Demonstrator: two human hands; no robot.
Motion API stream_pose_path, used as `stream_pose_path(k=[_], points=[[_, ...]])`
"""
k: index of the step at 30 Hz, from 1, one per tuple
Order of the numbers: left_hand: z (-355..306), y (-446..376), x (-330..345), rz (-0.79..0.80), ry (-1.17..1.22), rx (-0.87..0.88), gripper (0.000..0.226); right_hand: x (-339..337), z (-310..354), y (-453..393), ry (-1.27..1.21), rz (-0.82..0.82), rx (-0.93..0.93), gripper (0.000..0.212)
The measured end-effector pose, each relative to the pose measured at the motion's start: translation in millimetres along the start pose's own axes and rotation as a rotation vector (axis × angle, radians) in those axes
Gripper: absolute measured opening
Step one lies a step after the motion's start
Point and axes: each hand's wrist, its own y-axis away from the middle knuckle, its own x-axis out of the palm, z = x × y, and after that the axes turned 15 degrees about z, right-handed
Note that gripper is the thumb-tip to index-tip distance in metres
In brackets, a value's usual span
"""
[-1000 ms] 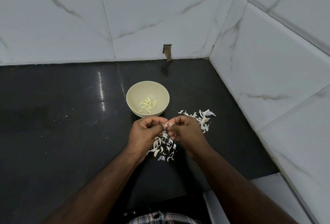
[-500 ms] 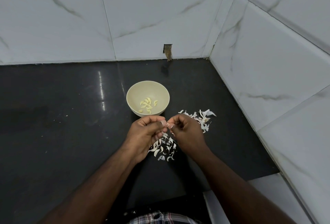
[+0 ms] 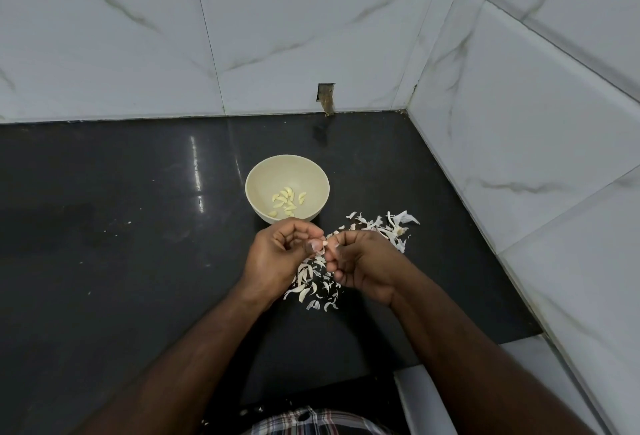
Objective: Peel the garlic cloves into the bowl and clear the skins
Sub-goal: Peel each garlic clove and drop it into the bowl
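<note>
Just above the black desk (image 3: 104,261), my left hand (image 3: 277,258) and my right hand (image 3: 363,261) meet fingertip to fingertip, both pinching one small garlic clove (image 3: 325,244) between them, fingers curled in. Beneath my hands lies a scatter of white skins (image 3: 313,282), and a second heap of skins (image 3: 388,226) sits just right. Beyond them stands the cream bowl (image 3: 266,181), holding peeled cloves (image 3: 287,202).
</note>
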Motion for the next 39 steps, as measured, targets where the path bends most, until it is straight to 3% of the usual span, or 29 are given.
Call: stream_pose_path(k=[2,6,9,12,18,22,24,28,32,36,39], points=[[0,0,2,-0.001,0.011,-0.004,0.022,-1,0,-1,-0.02,0.01,0.004,0.026],[2,-3,5,-0.02,0.167,-0.114,0.013,1,-6,-6,0.148,-0.13,-0.154,0.019],[-1,-7,5,-0.021,0.33,-0.181,0.013,2,-11,-10,0.388,-0.247,-0.252,0.019],[-2,-8,5,-0.039,0.326,-0.147,0.016,1,-14,-13,0.693,-0.373,-0.275,0.022],[-4,-6,-2,0.04,0.145,-0.051,0.02,3,-8,-8,0.281,-0.177,-0.148,0.025],[-4,-4,-3,0.064,0.072,-0.039,0.017,2,-4,-6,0.231,-0.124,-0.084,0.026],[-2,-5,-3,0.026,0.121,-0.085,0.014,2,-9,-8,0.354,-0.198,-0.142,0.023],[-4,-6,-2,-0.018,0.296,-0.205,0.013,2,-15,-12,0.859,-0.396,-0.254,0.019],[-6,-5,-1,0.004,0.46,-0.325,0.01,4,-20,-12,1.129,-0.462,-0.462,0.012],[-7,-5,-1,0.023,0.611,-0.37,0.009,-1,-26,-16,1.252,-0.483,-0.591,0.01],[-5,-5,2,-0.019,0.606,-0.307,0.014,0,-24,-16,1.025,-0.45,-0.431,0.019]])
